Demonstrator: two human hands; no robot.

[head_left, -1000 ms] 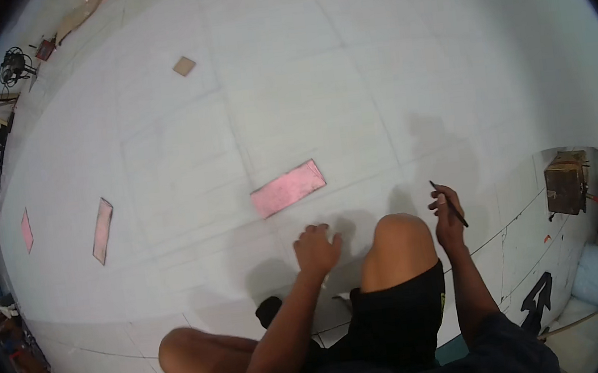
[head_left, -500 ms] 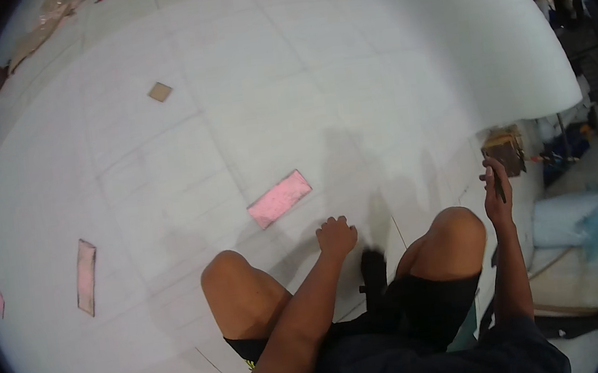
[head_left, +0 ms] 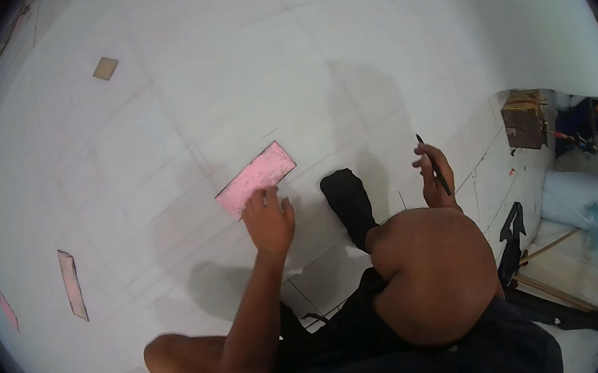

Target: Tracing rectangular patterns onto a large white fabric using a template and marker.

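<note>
Left hand [head_left: 268,222] flat, fingers spread on the near end of the pink tile [head_left: 255,179], mid-floor on the white sheet [head_left: 372,48]. Right hand [head_left: 433,176] pinching a dark pen [head_left: 433,165], raised. Likely steadying before marking; next needs pen lowered to tile edge.

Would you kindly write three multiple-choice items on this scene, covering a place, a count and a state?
1. Where does the left hand rest?
A. on the near end of the pink tile
B. on the brown box
C. on the raised knee

2. How many pink pieces lie on the white floor?
A. one
B. three
C. six

3. What does the right hand do?
A. lies flat and empty
B. holds a dark pen
C. grips a cloth

Answers: 1 A, its fingers touch the tile's end; 2 B, one centre, two far left; 3 B, the pen sticks up from its fingers.
</note>
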